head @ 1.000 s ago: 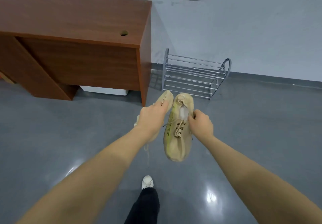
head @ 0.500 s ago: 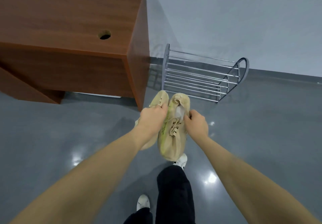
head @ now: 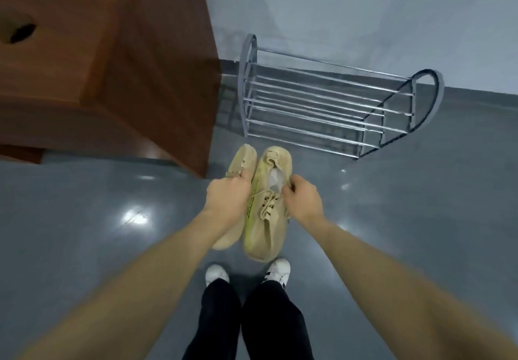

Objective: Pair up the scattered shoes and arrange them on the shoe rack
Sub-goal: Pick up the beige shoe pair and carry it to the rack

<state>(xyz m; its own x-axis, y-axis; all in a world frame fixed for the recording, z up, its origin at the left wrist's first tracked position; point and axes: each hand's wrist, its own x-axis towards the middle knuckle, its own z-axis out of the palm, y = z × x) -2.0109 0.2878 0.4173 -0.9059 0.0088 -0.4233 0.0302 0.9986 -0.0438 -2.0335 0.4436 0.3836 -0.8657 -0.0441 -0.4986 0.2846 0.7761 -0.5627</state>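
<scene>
I hold a pair of beige knit sneakers side by side in the air, heels away from me. My left hand (head: 227,200) grips the left beige sneaker (head: 241,160) at its collar and hides much of it. My right hand (head: 301,201) pinches the collar of the right beige sneaker (head: 265,225), which has tan laces and a yellow-green stripe. The metal shoe rack (head: 322,102) stands on the floor against the wall, just beyond the sneakers, with bare rails on both tiers.
A brown wooden desk (head: 117,79) stands to the left of the rack, its side panel close to it. My legs in black trousers and white shoes (head: 276,270) are below the sneakers. Glossy grey floor (head: 420,205) lies to the right.
I have walked closer to the rack, which now looks larger and nearer. The two sneakers have come together side by side, still in the same hands.
</scene>
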